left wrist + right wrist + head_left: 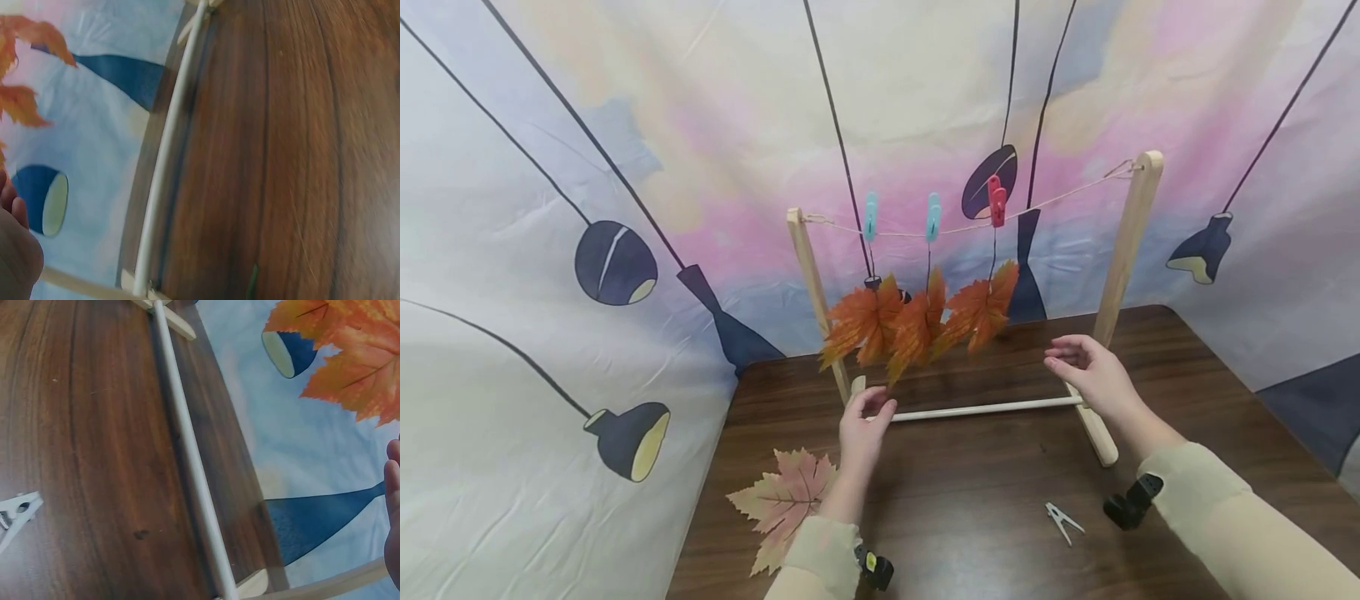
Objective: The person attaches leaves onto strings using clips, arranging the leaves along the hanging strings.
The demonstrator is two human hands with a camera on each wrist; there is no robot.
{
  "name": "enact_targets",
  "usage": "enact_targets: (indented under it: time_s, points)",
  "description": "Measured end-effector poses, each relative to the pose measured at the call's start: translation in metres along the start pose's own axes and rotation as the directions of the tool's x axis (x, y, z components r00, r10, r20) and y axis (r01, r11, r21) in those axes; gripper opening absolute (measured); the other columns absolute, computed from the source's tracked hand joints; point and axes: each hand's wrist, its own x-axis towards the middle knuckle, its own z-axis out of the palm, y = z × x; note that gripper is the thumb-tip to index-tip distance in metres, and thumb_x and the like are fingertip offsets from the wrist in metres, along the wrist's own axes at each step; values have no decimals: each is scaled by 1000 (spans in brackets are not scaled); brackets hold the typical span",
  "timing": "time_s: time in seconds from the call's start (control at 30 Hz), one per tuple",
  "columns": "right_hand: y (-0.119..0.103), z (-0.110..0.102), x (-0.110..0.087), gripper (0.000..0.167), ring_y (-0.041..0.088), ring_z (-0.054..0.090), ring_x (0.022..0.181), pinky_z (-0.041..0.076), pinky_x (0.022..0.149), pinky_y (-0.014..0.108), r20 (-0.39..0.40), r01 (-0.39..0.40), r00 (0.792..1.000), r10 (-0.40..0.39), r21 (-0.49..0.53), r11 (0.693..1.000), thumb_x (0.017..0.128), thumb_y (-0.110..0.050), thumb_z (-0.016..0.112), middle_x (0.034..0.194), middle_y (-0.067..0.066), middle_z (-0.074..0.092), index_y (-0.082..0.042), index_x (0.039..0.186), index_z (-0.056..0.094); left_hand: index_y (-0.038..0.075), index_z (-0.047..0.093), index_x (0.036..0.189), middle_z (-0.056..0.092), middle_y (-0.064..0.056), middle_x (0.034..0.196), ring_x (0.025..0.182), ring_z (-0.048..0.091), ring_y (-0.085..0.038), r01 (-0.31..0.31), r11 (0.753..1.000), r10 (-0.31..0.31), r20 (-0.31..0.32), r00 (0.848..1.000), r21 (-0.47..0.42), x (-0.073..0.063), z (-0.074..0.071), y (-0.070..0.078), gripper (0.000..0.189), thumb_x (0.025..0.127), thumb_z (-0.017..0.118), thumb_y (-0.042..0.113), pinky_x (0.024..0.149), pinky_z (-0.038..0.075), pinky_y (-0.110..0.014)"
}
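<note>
Three orange artificial maple leaves (979,310) hang by their stems from a string (1060,197), each under a clothespin. Two clothespins (933,217) are light blue; a red clothespin (997,202) is at the right. My left hand (863,429) is raised just below the leftmost leaves, fingers loosely bent around nothing. My right hand (1093,373) hovers by the right post, its fingers relaxed and holding nothing. A pale pink-and-yellow maple leaf (786,504) lies on the table beside my left forearm, which partly covers it. A white clothespin (1063,523) lies near my right wrist.
The string is tied between two wooden posts (1126,242) joined low down by a white rod (985,410). The stand is on a dark wooden table (970,492). Behind it hangs a cloth backdrop (715,150) printed with lamps.
</note>
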Motion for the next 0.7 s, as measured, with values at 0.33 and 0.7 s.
enact_targets:
  time_s: [0.33, 0.7]
  points:
    - [18, 2, -13, 42, -5, 55, 85, 46, 71, 15, 7, -18, 1000, 18, 3, 1000, 91, -23, 62, 109, 23, 61, 5, 120, 50, -8, 65, 100, 60, -24, 90, 79, 57, -22, 51, 998, -50, -9, 999, 30, -4, -15, -18, 22, 79, 70, -3, 71, 49, -27]
    - [34, 18, -26, 35, 10, 58, 91, 47, 75, 19, 47, 28, 999, -25, -60, 998, 89, -17, 65, 106, 18, 63, 4, 116, 53, -10, 62, 104, 57, -26, 94, 88, 54, -44, 83, 988, -88, 38, 995, 131, -13, -53, -40, 28, 78, 70, -5, 74, 49, -34]
